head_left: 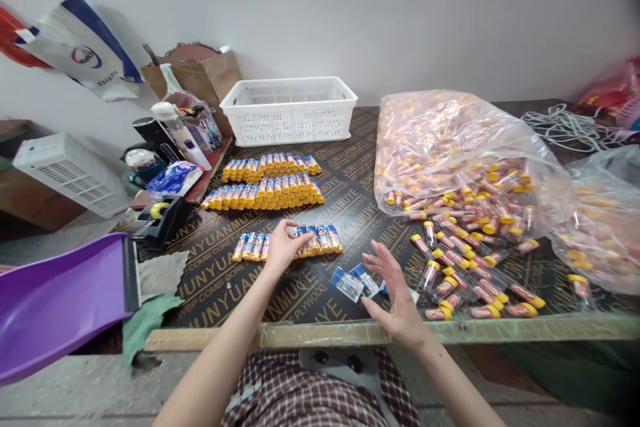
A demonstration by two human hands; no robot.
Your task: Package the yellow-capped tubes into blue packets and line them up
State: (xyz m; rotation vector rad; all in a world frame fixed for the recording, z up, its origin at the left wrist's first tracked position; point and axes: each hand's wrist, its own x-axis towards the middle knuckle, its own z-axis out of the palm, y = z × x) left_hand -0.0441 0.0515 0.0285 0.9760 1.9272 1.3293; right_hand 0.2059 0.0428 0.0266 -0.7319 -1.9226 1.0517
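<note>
My left hand (286, 245) is over the near row of small blue-labelled tubes with yellow ends (327, 239); its fingers are closed at the row, and what they pinch, if anything, is too small to make out. My right hand (395, 290) is raised with fingers apart and nothing held, just above several blue and clear labels or sleeves (349, 284). Behind my left hand lie stacked rows of the same tubes (280, 192). Right of my right hand, loose tubes with yellow caps and red-and-white contents (453, 243) are spread out.
A white plastic basket (290, 123) stands at the back by the wall. A large clear bag of tubes (425, 140) lies back right. At the left are a black tape dispenser (163, 227), bottles (173, 127) and a purple dustpan (70, 300). A wooden edge (320, 333) runs along the front.
</note>
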